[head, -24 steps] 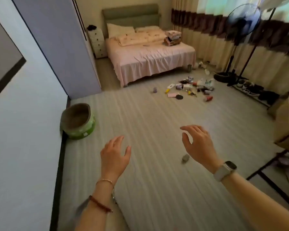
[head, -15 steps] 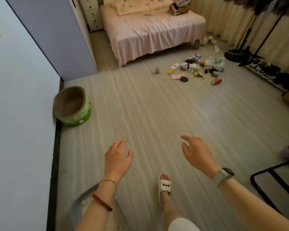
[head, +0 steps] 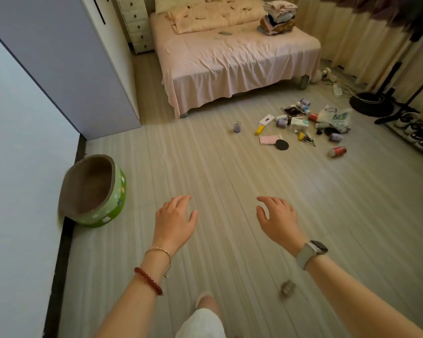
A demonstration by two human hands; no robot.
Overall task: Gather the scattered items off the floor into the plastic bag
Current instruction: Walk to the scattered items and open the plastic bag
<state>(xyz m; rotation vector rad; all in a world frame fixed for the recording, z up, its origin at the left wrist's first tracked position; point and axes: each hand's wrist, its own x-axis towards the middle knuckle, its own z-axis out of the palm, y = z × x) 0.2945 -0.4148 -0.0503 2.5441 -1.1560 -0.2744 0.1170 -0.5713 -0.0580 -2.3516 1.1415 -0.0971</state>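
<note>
A: Left hand [head: 175, 223] and right hand [head: 277, 222]?
B: Both held out over the floor [head: 205, 172], fingers loosely spread, holding nothing.
A: Items?
B: Scattered items [head: 303, 125] lie on the floor off the bed's [head: 230, 59] right foot corner, plastic bag [head: 335, 118] among them, well apart from the hands.

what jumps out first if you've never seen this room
The scattered items strewn on the floor at the far right, near the foot of the pink bed. Closer in, the left hand and right hand hover empty over bare floor, and a green pet bed sits by the left wall.
</note>
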